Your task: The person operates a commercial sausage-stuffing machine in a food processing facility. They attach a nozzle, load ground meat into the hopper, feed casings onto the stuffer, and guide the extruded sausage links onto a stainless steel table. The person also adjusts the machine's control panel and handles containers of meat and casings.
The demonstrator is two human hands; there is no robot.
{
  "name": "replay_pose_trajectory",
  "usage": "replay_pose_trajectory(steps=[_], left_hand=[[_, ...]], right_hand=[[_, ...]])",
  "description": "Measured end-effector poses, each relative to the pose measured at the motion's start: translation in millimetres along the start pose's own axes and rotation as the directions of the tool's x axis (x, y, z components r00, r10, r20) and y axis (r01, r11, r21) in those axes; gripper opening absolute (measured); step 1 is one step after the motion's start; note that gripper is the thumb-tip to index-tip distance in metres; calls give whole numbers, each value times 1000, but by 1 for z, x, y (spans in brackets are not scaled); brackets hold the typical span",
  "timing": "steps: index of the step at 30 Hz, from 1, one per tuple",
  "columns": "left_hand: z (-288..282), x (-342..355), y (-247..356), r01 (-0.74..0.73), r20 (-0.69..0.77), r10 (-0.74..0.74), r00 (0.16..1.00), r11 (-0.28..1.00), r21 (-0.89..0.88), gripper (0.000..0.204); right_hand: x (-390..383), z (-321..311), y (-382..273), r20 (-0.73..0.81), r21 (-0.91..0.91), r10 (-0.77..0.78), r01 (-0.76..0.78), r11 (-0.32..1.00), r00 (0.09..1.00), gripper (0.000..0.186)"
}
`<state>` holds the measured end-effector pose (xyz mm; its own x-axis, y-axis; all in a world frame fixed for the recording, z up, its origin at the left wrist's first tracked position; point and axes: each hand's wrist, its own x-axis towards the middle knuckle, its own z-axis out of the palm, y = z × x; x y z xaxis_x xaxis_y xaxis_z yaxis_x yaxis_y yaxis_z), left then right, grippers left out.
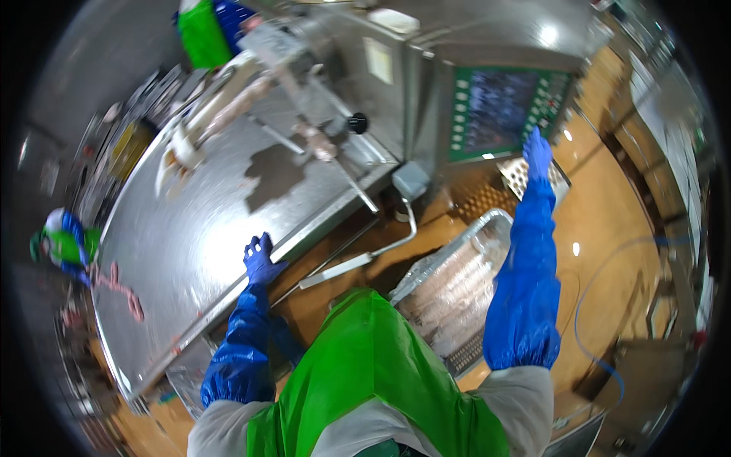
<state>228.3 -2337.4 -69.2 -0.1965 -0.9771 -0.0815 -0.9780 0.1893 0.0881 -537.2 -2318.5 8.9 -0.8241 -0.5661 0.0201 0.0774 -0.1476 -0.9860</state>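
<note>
the right hand (537, 152), gloved blue with fingers extended and grasping nothing, reaches the far-right green control panel (502, 110), while the left hand (261, 259) rests spread and empty on the steel table's (190, 251) near edge; next calls for an accurate key press.

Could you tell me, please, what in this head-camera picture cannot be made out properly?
- Right hand at the control panel: which button its fingertip meets is too small to tell.
- Panel screen: blurred.
- Crate contents: veiled by clear film.
- Left hand on the steel table edge: its palm is hidden.
- Pink links: smeared by fisheye.
</note>
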Motion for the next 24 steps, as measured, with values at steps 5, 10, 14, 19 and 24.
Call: replay_pose_trajectory(steps=[5, 10, 14, 19, 24], left_hand=[[-15, -5, 11, 91, 30, -88, 996, 990, -106, 105], [-24, -5, 6, 67, 37, -61, 997, 974, -215, 92], [-30, 7, -25, 141, 157, -84, 984, 908, -395, 70], [-62, 43, -37, -101, -15, 125, 992, 714, -693, 29], [-169, 84, -49, -438, -582, 70, 810, 734, -520, 23]], right_hand=[[-144, 76, 50, 77, -109, -245, 252, 962, 967, 25], [-286, 190, 44, 643, -74, -144, 248, 966, 753, 12], [-303, 302, -10, 693, -101, -332, 542, 834, 640, 33], [-310, 420, 50, 771, -468, -212, 760, 451, 601, 42], [-478, 504, 72, 826, -515, 138, 633, 578, 546, 41]])
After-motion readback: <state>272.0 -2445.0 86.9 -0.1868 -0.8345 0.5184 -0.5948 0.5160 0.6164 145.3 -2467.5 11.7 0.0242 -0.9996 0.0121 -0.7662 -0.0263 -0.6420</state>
